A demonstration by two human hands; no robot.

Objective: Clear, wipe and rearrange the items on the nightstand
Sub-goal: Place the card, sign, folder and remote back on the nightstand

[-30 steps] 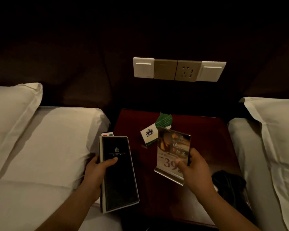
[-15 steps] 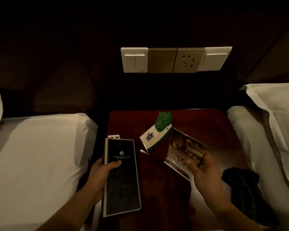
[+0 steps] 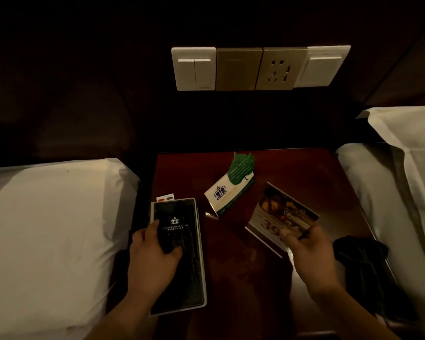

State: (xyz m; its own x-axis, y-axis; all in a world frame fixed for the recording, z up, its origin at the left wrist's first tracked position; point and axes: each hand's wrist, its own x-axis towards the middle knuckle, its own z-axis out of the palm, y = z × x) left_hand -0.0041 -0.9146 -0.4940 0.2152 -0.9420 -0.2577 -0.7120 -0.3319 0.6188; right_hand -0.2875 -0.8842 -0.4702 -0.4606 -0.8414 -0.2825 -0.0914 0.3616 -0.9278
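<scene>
Dark red wood shows across the bench (image 3: 292,173), which sits between two white beds. My left hand (image 3: 152,256) is clamped on a black hotel folder (image 3: 179,266) along the bench's nine o'clock edge, thumb pressed on its cover. A small white card (image 3: 165,198) peeks out from under the folder's far end. My right hand (image 3: 309,251) grips the near edge of an acrylic sign stand (image 3: 280,217), tilted back toward four o'clock; whether its base touches the wood I cannot tell in this dim light. At the centre stands a white tent card with a green leaf (image 3: 231,187). Something dark, perhaps a cloth (image 3: 361,256), lies at four o'clock. Switches and a socket (image 3: 258,68) line the wall at twelve.
</scene>
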